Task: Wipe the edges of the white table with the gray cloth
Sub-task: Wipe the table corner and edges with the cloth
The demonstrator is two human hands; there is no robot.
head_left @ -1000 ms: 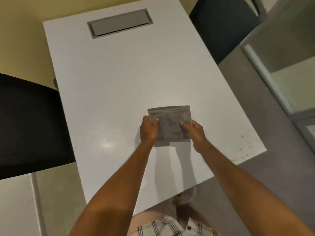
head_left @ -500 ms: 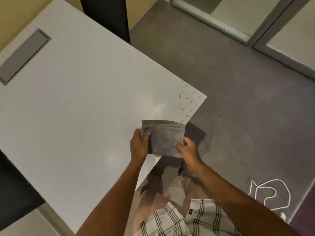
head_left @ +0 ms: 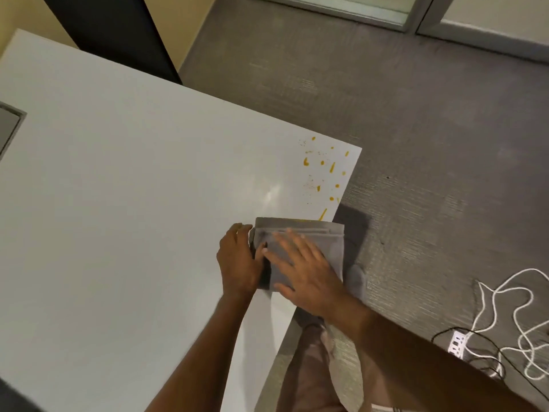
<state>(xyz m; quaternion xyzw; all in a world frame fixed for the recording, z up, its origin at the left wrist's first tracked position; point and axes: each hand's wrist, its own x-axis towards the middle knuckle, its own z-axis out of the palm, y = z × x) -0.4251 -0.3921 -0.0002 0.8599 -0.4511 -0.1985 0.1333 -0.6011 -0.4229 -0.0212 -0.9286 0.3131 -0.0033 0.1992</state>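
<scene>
**Cloth at the stained table corner**

Gray cloth (head_left: 320, 236): folded into a thick rectangle, layered folds visible along its far side. It lies flat at the table's right edge, its right side hanging past the rim. White table (head_left: 133, 188): smooth, glossy top with a light glare. Yellow-orange splatter (head_left: 325, 171) dots its corner, just beyond the cloth; the nearest streak touches the cloth's far edge.

The folded cloth (head_left: 312, 233) lies at the table (head_left: 118, 203) edge, its right side overhanging. The right hand (head_left: 306, 272) presses flat on it, fingers spread; the left hand (head_left: 239, 263) holds its left edge. Yellow spots (head_left: 325, 171) (some smeared) dot the corner just beyond.
</scene>
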